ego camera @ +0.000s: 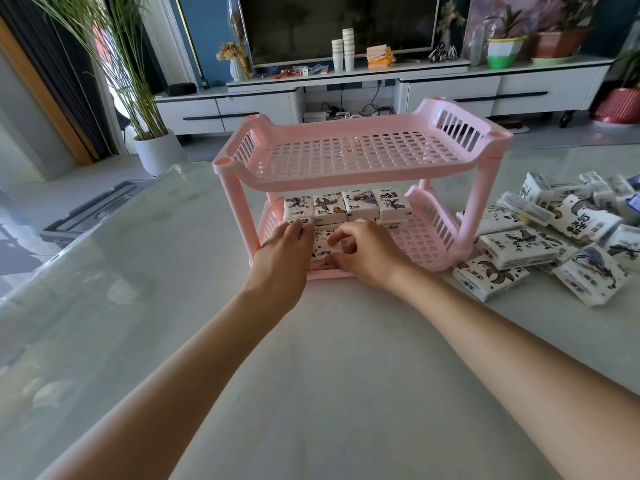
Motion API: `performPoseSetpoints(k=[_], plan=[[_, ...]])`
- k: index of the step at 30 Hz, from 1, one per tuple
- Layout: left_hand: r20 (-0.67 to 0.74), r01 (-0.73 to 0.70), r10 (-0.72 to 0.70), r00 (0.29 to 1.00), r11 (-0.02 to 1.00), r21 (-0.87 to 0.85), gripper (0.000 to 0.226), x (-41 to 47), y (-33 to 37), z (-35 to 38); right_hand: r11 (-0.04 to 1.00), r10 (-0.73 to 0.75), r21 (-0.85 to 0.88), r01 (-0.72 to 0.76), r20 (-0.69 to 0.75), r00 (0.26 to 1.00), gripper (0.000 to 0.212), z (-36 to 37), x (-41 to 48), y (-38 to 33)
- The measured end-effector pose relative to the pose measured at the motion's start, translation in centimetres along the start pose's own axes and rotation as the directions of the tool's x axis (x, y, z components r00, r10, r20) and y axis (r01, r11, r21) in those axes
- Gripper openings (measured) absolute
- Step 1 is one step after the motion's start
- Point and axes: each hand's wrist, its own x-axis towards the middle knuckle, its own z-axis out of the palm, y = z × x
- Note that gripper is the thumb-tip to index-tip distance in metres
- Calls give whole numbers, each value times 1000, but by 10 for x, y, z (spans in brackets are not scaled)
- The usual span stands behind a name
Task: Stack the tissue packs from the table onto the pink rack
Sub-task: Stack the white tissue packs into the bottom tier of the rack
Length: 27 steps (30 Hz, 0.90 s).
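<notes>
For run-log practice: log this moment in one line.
step: setting tissue pack on lower shelf of pink rack | right hand: grips pack | left hand: touches it | loose packs: table, right of rack

Both forearms are bare down to the left hand [282, 249] and right hand [363, 256].

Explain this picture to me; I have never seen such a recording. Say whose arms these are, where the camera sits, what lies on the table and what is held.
There is no machine here. A person wears a camera on the head, and it looks down at their own bare arms. The left hand and the right hand hold one white printed tissue pack at the front of the lower shelf of the pink plastic two-shelf rack. Behind it stands a row of packs. The top shelf holds nothing. More loose packs lie to the right on the glossy grey table.
</notes>
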Motion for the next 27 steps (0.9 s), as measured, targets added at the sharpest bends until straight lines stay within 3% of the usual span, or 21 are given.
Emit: performPoseSetpoints(k=[3,7,11,17,23,27], plan=[[-17,-17,17,1000,1000,-7,45,0,-1,2,1000,2,-13,-2,-3,1000,25,1,0,0],[-34,-67,68,997,998,13,62,-3,1,0,1000,-2,-25,2,-7,1000,25,0,0,0],[-48,-70,71,996,997,23,41,-3,2,1,1000,7,0,-7,-6,1000,27,0,0,0],[-6,-33,33,999,999,31,46,-4,5,-1,1000,-15,-4,15,3,1000,26,-2,-1,0],[-30,12,-13,999,1000,-10,44,3,9,-4,999,-26,38,32,-132,991,17,-1,3,-3],[-117,-63,57,992,997,-45,40,-10,22,-11,997,-51,38,60,-195,980,17,-19,-11,-6]])
